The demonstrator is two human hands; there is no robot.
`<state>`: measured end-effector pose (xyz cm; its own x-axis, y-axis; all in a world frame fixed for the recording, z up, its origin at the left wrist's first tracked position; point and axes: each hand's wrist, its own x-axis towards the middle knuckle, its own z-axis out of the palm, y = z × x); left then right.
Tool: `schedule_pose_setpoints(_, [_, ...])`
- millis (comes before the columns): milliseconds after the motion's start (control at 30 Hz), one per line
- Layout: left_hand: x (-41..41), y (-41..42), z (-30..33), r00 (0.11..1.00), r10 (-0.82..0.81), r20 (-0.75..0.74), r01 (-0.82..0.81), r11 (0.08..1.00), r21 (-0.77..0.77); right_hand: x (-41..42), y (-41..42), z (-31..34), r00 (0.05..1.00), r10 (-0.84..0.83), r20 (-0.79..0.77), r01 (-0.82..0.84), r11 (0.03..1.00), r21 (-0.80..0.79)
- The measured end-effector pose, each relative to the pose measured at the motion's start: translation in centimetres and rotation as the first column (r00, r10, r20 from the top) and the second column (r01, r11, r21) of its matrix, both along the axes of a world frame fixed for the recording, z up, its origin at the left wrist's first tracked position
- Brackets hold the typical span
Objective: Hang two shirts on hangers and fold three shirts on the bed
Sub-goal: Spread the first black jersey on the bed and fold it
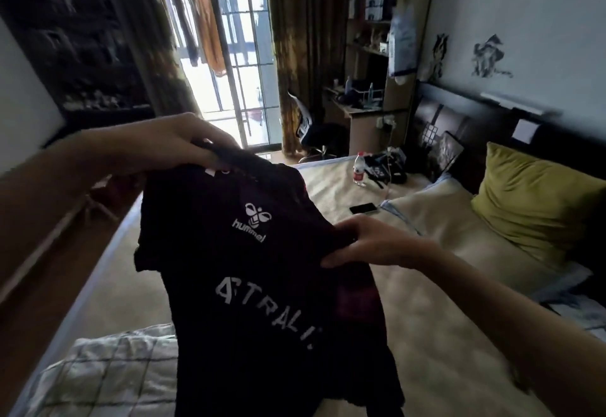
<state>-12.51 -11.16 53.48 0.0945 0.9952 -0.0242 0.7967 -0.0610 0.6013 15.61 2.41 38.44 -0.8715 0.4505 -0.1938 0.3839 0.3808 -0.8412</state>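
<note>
Two hands hold one dark shirt (262,285) up above the bed (426,334). Left hand (177,144) grips the shirt's upper edge, fingers curled over the cloth; right hand (370,243) pinches the shirt lower down at its right side, thumb on top. Shirt hangs crumpled between the hands and drapes toward the bed, showing a white logo and white lettering on its front. Checked quilt (105,374) lies on the bed, left of the shirt's lower part. Phone (363,208) lies on the bed beyond the right hand, beside a pale pillow (436,216); a green pillow (537,207) leans at the headboard (459,121). Bottle (359,169) with a red label stands on the bed's far part, next to a dark bundle (387,164). Beyond the bed: barred window (229,56) with hung garments (203,30), curtains (305,39) either side.
</note>
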Motion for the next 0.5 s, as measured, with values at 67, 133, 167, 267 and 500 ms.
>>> schedule_pose_setpoints(67, [1.2,0.1,-0.2,0.997,0.073,-0.004,-0.072,0.996,0.044,3.3,2.9,0.1,0.998,-0.041,0.045,0.034,0.987,0.155])
schedule_pose_setpoints(133, [2.5,0.3,-0.6,0.991,0.136,0.006,-0.136,0.987,0.090,6.1,5.8,0.5,0.988,-0.116,0.101,0.072,0.929,0.362])
schedule_pose_setpoints(167, [3.2,0.5,-0.8,0.988,0.156,0.002,-0.155,0.982,0.108,7.3,7.0,1.0,0.981,-0.164,0.108,0.096,0.880,0.466])
schedule_pose_setpoints(267, [4.8,1.4,-1.9,0.981,0.195,-0.015,-0.190,0.967,0.167,10.2,9.2,2.8,0.958,-0.287,0.024,0.185,0.680,0.710])
schedule_pose_setpoints(500, [6.0,1.6,-4.6,0.954,0.262,-0.147,-0.235,0.956,0.178,16.0,8.9,3.6,0.922,-0.273,-0.276,0.365,0.852,0.376])
